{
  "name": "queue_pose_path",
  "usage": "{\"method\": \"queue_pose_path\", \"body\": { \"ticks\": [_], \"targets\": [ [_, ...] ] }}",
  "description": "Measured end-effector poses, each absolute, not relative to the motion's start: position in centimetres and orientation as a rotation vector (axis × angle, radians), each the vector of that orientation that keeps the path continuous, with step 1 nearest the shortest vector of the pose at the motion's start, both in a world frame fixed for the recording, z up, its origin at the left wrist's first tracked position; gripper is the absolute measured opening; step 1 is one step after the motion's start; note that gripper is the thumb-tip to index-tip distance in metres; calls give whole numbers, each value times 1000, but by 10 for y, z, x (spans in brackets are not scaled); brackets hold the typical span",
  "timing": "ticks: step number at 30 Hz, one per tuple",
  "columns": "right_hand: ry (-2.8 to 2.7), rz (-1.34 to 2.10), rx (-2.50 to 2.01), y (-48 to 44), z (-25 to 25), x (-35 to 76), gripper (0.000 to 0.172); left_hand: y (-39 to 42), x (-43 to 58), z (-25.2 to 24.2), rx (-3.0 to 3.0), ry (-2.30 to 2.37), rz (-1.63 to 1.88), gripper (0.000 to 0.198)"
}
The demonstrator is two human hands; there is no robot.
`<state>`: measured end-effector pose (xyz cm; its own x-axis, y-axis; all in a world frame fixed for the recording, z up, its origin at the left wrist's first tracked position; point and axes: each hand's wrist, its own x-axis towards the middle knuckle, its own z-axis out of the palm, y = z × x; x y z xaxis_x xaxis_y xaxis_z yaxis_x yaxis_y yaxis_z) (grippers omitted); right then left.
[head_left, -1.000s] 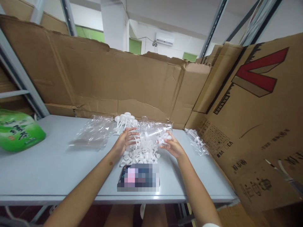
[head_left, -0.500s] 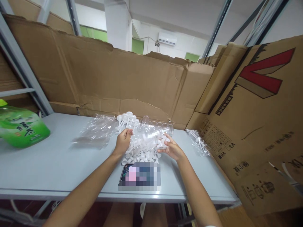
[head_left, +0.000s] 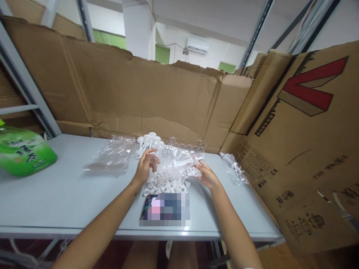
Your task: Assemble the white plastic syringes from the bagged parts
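Note:
My right hand (head_left: 208, 175) is closed around the right end of a clear plastic syringe (head_left: 183, 162) with rows of marks along its barrel, lying roughly level. My left hand (head_left: 146, 166) is open, its fingers curved and apart, just left of the syringe; nothing shows in it. Below both hands lies a heap of small white caps (head_left: 168, 185). White plungers (head_left: 151, 140) with round ends are piled behind my left hand. Several clear tubes (head_left: 193, 150) lie in a row behind the syringe, partly under clear plastic film.
A crumpled clear plastic bag (head_left: 112, 155) lies on the table (head_left: 70, 194) to the left, a green bottle (head_left: 26, 151) farther left. A bag of clear and white parts (head_left: 234, 167) sits at right. A phone (head_left: 164, 209) lies in front. Cardboard walls (head_left: 157, 93) enclose the back and right.
My left hand has opened and come away from the syringe. The syringe has shifted slightly right in my right hand, and its marked barrel shows more clearly.

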<state>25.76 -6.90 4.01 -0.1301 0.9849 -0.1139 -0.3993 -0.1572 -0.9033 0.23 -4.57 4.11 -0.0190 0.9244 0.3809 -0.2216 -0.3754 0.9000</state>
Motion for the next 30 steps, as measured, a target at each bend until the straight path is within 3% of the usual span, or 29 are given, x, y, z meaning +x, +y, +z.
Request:
{"method": "queue_pose_path", "body": {
  "ticks": [4, 10, 30],
  "targets": [
    [-858, 1513, -927, -68, 40, 261, 39, -49, 3, 45, 1423, 931, 1685, 47],
    [-870, 1462, -924, -68, 43, 262, 37, -48, 9, 43, 1541, 1081, 1660, 62],
    [-821, 1443, -905, -69, 48, 265, 38, -33, -2, 41, 1271, 904, 1439, 43]
  ]
}}
